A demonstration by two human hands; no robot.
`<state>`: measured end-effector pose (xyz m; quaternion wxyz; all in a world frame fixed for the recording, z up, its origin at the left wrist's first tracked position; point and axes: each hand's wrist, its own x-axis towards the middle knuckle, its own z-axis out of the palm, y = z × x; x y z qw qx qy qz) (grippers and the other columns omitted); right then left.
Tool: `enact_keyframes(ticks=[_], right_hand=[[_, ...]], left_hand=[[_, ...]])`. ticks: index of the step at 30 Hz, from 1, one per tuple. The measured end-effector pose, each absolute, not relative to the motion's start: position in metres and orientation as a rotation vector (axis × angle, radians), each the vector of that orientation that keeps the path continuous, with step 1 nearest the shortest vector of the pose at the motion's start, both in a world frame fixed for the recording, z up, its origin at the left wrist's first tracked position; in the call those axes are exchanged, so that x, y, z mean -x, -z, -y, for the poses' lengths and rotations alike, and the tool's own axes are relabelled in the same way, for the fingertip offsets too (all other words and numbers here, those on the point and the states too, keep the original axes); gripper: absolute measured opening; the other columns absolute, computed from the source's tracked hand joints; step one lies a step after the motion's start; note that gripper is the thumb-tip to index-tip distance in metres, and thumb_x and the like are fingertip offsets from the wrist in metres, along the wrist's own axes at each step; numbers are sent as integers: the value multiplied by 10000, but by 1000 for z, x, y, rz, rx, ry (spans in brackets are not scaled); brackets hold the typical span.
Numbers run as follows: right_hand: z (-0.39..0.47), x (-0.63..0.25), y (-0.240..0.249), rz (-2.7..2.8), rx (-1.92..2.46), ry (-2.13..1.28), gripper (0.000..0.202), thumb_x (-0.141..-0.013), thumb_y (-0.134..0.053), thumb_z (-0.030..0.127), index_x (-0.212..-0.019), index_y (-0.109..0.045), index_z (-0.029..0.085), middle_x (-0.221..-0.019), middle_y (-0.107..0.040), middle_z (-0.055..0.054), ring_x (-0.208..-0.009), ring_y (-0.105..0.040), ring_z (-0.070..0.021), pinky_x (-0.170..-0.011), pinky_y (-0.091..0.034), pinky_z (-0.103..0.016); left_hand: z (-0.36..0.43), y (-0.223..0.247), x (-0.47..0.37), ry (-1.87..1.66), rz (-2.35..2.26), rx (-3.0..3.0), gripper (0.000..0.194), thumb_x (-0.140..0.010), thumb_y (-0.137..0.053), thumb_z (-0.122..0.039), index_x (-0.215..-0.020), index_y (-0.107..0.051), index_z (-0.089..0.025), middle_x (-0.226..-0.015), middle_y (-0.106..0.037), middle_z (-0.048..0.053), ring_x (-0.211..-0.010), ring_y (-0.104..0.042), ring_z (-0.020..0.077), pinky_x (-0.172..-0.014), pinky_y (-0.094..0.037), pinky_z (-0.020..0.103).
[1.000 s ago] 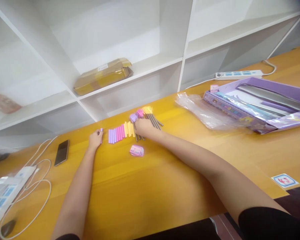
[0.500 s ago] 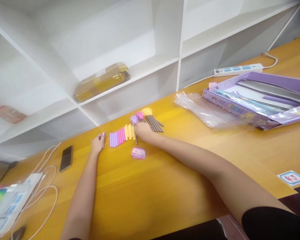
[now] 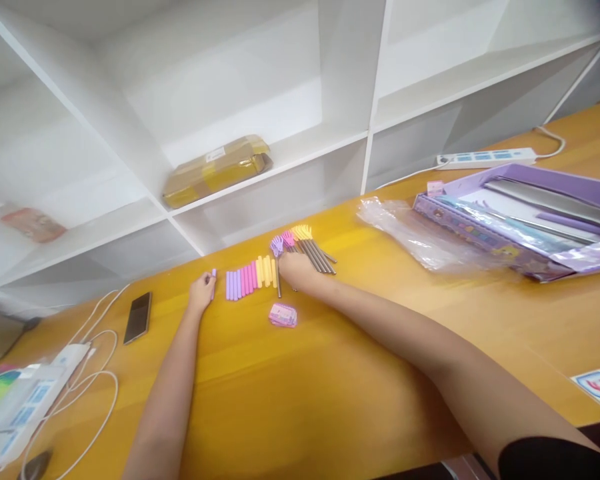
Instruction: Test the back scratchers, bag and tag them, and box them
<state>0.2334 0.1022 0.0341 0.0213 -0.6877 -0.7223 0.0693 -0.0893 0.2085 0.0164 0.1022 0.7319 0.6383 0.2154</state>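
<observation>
My left hand [image 3: 201, 292] is closed on a purple stick [image 3: 213, 284], upright at the left of a row of purple sticks [image 3: 233, 285], pink sticks [image 3: 249, 277] and yellow sticks [image 3: 267, 271]. My right hand [image 3: 297, 269] rests among metal rods with hand-shaped tops: a purple top [image 3: 277, 246], a pink top [image 3: 288, 238] and yellow tops [image 3: 301, 232]. Its fingers are bent and hidden, so what they hold cannot be made out. One rod [image 3: 279, 279] stands out just left of it. Below the row lies a small pink pack [image 3: 283, 315].
A purple box [image 3: 485, 243] with metal pieces lies at the right beside clear plastic wrap [image 3: 405, 233]. At the left are a phone [image 3: 138, 318], cables and a power strip [image 3: 37, 403]. A taped parcel [image 3: 217, 171] sits on the white shelf.
The whole view has shifted, so things appear slightly lower and farther right. Both hands keep nearly the same places beside the sticks and rods.
</observation>
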Motion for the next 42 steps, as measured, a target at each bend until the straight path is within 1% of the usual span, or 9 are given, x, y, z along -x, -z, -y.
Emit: enact_keyframes(ticks=[15, 18, 21, 23, 26, 30, 34, 36, 42], right_hand=[[-101, -242, -37, 2230, 2121, -126, 341, -1050, -696, 400, -1260, -696, 131, -1237, -720, -101, -1097, -722, -216, -962, -629, -425], [-101, -243, -37, 2214, 2097, -106, 258, -1090, -589, 287, -1170, -741, 94, -1159, -753, -154, -1105, -746, -245, -950, -622, -394], [-100, -243, -39, 2213, 2081, -101, 324, -1085, -463, 167, -1102, -769, 60, -1108, -758, -228, -1123, -763, -301, -918, -619, -376], [-98, -242, -40, 2222, 2080, -107, 324, -1081, -454, 148, -1116, -764, 60, -1114, -753, -232, -1142, -758, -316, -921, -617, -379], [-98, -240, -41, 2236, 2091, -137, 249, -1085, -567, 226, -1183, -735, 70, -1161, -741, -193, -1142, -743, -283, -951, -617, -389], [-101, -239, -40, 2229, 2111, -194, 413, -1031, -722, 420, -1321, -670, 131, -1295, -694, -116, -1121, -709, -224, -973, -626, -434], [-103, -242, -38, 2190, 2073, -198, 277, -1097, -553, 262, -1226, -723, 86, -1213, -730, -174, -1146, -726, -264, -973, -610, -402], [-104, -244, -37, 2177, 2046, -198, 328, -1086, -449, 166, -1184, -745, 60, -1175, -741, -225, -1171, -731, -296, -977, -593, -374], [-106, -247, -39, 2146, 2042, -250, 368, -1063, -449, 213, -1198, -749, 49, -1146, -756, -257, -1172, -734, -305, -989, -562, -332]], left_hand=[[-208, -16, 89, -651, -1856, -2133, 293, -995, -476, -476, -796, -539, -271, -556, -592, -17, -686, -621, 230, -707, -398, 311], [-210, -14, 89, -664, -1859, -2135, 281, -989, -483, -469, -796, -537, -271, -582, -608, -15, -706, -622, 234, -713, -397, 313], [-211, -12, 90, -669, -1857, -2131, 279, -986, -488, -463, -792, -537, -269, -575, -604, -18, -702, -618, 229, -712, -399, 311], [-210, -12, 91, -672, -1858, -2128, 270, -983, -496, -449, -792, -541, -264, -573, -605, -20, -697, -617, 224, -711, -399, 308], [-208, -13, 92, -687, -1862, -2123, 268, -986, -492, -443, -805, -556, -256, -579, -609, -24, -702, -621, 215, -713, -402, 298], [-207, -16, 91, -698, -1859, -2125, 306, -992, -482, -479, -815, -577, -248, -567, -594, -31, -679, -607, 207, -697, -397, 287], [-210, -16, 90, -707, -1857, -2134, 293, -985, -494, -472, -821, -576, -244, -553, -591, -36, -669, -608, 204, -696, -398, 282], [-211, -16, 90, -719, -1853, -2136, 288, -986, -500, -470, -818, -564, -244, -573, -610, -34, -678, -615, 199, -700, -402, 278], [-209, -13, 88, -764, -1815, -2119, 296, -1001, -499, -491, -841, -548, -246, -529, -569, -51, -600, -582, 187, -668, -398, 275]])
